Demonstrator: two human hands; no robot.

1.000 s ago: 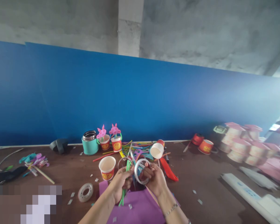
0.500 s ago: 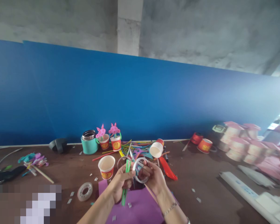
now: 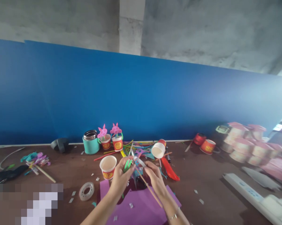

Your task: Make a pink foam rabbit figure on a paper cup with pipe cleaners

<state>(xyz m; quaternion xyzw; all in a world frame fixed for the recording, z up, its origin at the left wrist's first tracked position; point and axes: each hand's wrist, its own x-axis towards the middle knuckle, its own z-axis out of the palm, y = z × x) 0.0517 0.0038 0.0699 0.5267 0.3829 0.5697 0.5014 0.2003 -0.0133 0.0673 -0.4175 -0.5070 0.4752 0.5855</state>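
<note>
My left hand is closed on a few green strips, held upright over the purple sheet. My right hand is just beside it, fingers pinched on a pale strip that runs across to the green strips. A thin wooden stick slants from between the hands down over the purple sheet. The red-and-white paper cup stands upright just left of my left hand. No tape ring shows in my right hand.
On the brown table are a tape roll, a teal flask, two cups with pink figures, a tipped cup, loose coloured strips and a red tool. Stacked cups and a white power strip lie right.
The clear tape ring that my right hand held up is gone from it. Both hands have moved slightly forward and lower, and the right fingers now pinch a pale strip at the green strips.
</note>
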